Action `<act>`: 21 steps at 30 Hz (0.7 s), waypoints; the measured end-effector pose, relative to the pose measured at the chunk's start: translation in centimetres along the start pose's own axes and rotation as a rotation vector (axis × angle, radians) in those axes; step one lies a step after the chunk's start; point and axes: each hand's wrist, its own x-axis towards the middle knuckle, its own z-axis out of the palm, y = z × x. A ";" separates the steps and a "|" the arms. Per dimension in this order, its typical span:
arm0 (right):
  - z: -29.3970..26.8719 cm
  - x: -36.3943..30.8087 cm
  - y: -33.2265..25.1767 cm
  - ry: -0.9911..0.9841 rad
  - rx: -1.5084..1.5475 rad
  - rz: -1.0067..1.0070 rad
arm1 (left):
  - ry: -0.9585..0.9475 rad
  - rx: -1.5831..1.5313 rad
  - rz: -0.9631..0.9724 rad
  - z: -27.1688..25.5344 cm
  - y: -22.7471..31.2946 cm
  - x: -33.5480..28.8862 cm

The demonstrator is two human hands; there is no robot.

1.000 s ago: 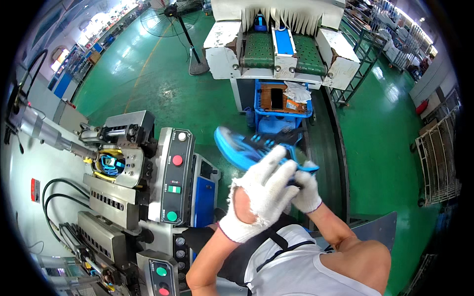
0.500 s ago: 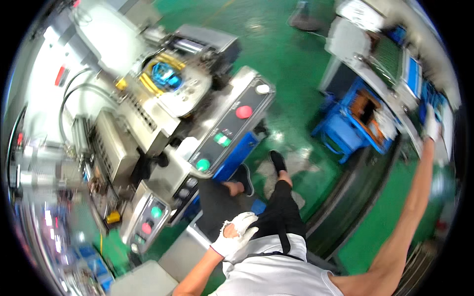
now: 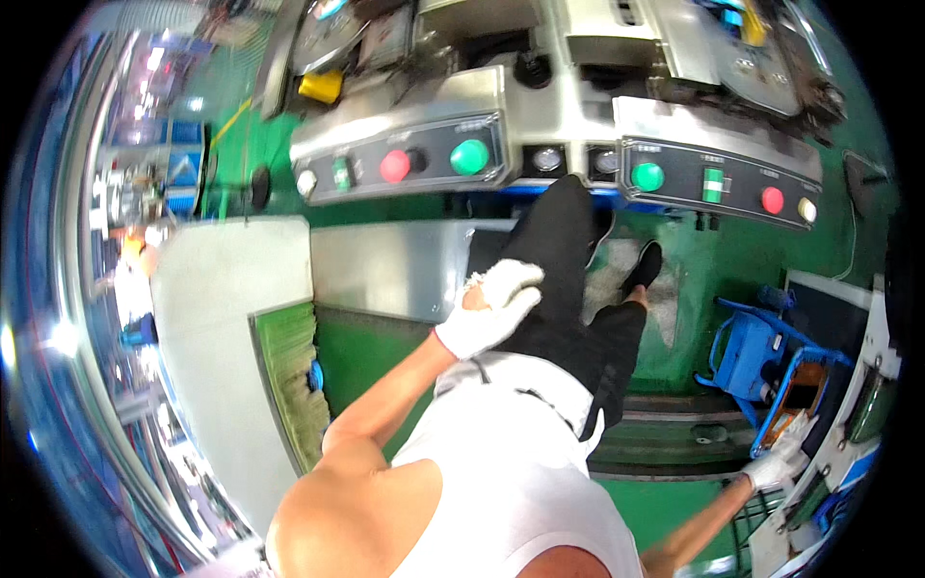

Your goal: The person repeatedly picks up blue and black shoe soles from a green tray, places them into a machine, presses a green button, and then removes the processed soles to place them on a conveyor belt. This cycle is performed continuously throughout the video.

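The person's left hand (image 3: 491,308), in a white knitted glove, hung loose above or against the thigh of the dark trousers (image 3: 549,260); its fingers were relaxed and slightly bent, with a narrow gap between two of them. The right hand (image 3: 769,469), gloved alike, reached far out to the right; one could not tell whether its fingers were spread or closed, since the glove merged with a white cloth (image 3: 794,431). That cloth lay in a blue basket (image 3: 821,354), just beyond the right hand, which also held something brown. Next to the basket stood a blue stool-like piece (image 3: 752,356). On the basket's other side ran the pale end of a machine (image 3: 872,332), near whose edge lay a blue item (image 3: 834,509), too blurred to name. Ahead of the knees were two control panels: the nearer-to-right one (image 3: 713,207) had a green button (image 3: 647,176) and a red button (image 3: 772,200), and the other (image 3: 318,183) was similarly fitted. Metal machinery rose behind both. To the left spread a pale grey surface (image 3: 226,289) beside a sheet of metal (image 3: 385,265). The floor (image 3: 665,380) was green.
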 end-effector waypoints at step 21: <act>9.8 -21.3 -32.7 -1.085 -0.112 -0.797 | 0.727 0.836 -1.483 -19.0 -37.7 -54.3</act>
